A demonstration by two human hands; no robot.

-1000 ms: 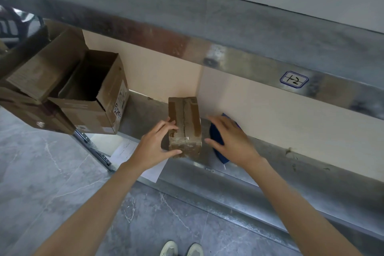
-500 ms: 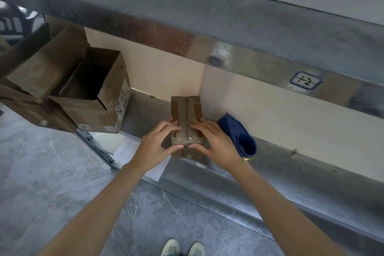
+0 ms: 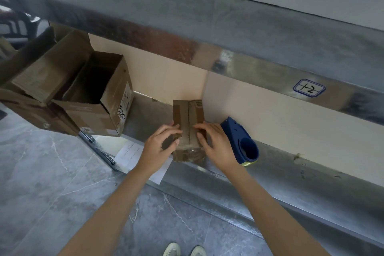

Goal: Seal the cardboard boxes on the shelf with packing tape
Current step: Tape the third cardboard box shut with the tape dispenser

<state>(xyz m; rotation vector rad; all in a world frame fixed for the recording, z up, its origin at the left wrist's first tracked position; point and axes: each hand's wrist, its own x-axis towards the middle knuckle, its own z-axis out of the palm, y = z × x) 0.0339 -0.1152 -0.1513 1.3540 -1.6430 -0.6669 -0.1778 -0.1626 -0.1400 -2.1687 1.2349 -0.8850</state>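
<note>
A small closed cardboard box [image 3: 190, 114] stands on the lower metal shelf [image 3: 291, 164], with brown tape along its top seam and clear tape over its near end. My left hand [image 3: 160, 147] lies against the box's left side, its fingers flat on the top. My right hand [image 3: 217, 145] presses straight fingers on the top right of the box. A blue tape dispenser [image 3: 241, 139] lies on the shelf just right of my right hand, untouched.
An open, empty cardboard box [image 3: 99, 97] stands at the shelf's left end, beside more flattened cardboard [image 3: 39, 81]. A white paper [image 3: 133, 151] hangs at the shelf edge. The upper shelf [image 3: 207, 27] juts out overhead, bearing a "1-2" label [image 3: 309, 88]. Grey tiled floor lies below.
My right hand left the blue dispenser and came left onto the box top. The dispenser now lies uncovered. My left hand stayed on the box, its fingers sliding further over the top.
</note>
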